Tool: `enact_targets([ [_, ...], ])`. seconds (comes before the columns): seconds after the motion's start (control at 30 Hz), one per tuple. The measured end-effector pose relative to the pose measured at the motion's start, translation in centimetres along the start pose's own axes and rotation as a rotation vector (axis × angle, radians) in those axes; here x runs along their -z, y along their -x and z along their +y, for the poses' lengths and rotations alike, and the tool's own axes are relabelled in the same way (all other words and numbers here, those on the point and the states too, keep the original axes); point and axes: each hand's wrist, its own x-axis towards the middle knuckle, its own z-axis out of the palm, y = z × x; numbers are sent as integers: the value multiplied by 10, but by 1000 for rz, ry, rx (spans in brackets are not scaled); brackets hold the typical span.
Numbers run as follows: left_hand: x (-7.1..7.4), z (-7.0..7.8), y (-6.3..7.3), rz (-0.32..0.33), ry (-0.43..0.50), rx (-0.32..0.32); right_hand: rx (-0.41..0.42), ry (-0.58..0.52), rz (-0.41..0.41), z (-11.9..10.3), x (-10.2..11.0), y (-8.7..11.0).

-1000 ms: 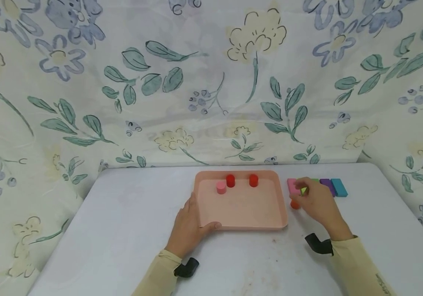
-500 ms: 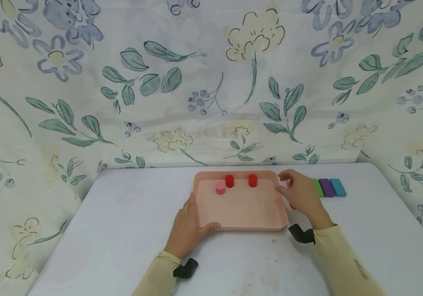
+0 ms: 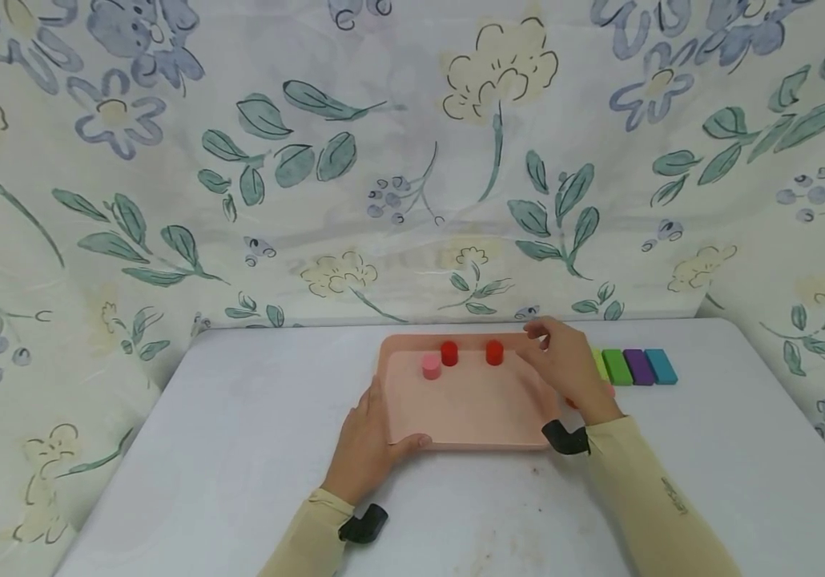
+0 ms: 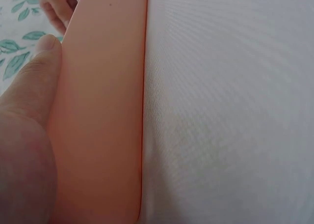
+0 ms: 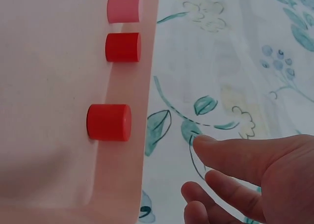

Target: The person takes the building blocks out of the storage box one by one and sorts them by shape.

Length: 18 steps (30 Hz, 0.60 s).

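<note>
Rightmost red cylinder (image 3: 495, 353) just left of our loose right hand (image 3: 567, 362), left hand (image 3: 362, 445) relaxed against the tray's (image 3: 470, 413) left edge

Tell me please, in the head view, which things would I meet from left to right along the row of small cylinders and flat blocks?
Pink cylinder → red cylinder → second red cylinder → right hand → yellow block, partly hidden → green block → purple block → blue block.
</note>
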Motion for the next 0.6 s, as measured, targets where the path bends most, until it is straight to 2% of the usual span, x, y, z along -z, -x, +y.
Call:
enact_targets([
  [0.13, 0, -1, 0, 2, -9, 1, -30, -26, -25, -4, -6, -6],
  [0.37, -1, -1, 1, 6, -7, -4, -30, -16, -53, -12, -14, -14],
  [0.6, -1, -1, 0, 15, -1, -9, -107, -69, -77, -18, -25, -22],
])
